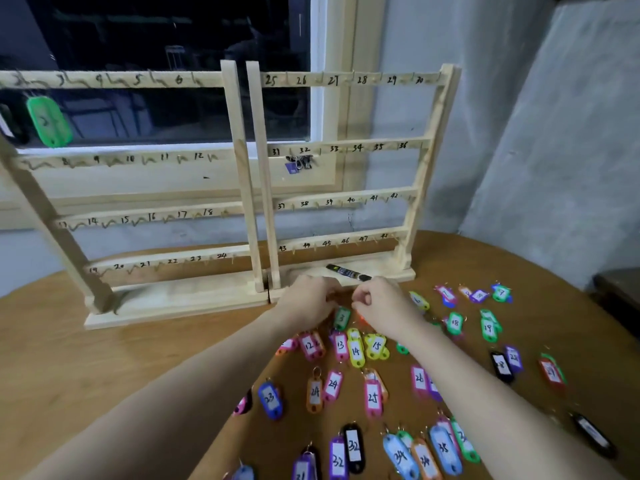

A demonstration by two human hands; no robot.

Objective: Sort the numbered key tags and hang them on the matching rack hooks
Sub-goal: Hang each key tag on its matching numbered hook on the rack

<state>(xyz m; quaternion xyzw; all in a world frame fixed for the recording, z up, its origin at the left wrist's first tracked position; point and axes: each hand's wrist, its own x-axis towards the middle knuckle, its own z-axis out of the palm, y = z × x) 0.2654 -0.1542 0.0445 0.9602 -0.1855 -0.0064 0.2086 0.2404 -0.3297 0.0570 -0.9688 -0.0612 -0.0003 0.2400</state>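
Two wooden key racks stand side by side on the table, the left rack (pixel 239 174) numbered 1 to 24 and the right rack (pixel 429 157) numbered 25 to 48. A green tag numbered 2 (pixel 49 121) hangs on the left rack's top row. Many coloured numbered tags lie on the table, such as the yellow 14 (pixel 355 349) and pink 25 (pixel 373 398). My left hand (pixel 304 303) and my right hand (pixel 384 306) meet just in front of the racks. Their fingers are curled above a green tag numbered 3 (pixel 342 318); the exact hold is hidden.
A black marker (pixel 348 272) lies on the right rack's base. A bunch of keys with a purple tag (pixel 298 162) hangs near hook 32. The round wooden table (pixel 104 358) has bare surface at the left. A window and wall stand behind the racks.
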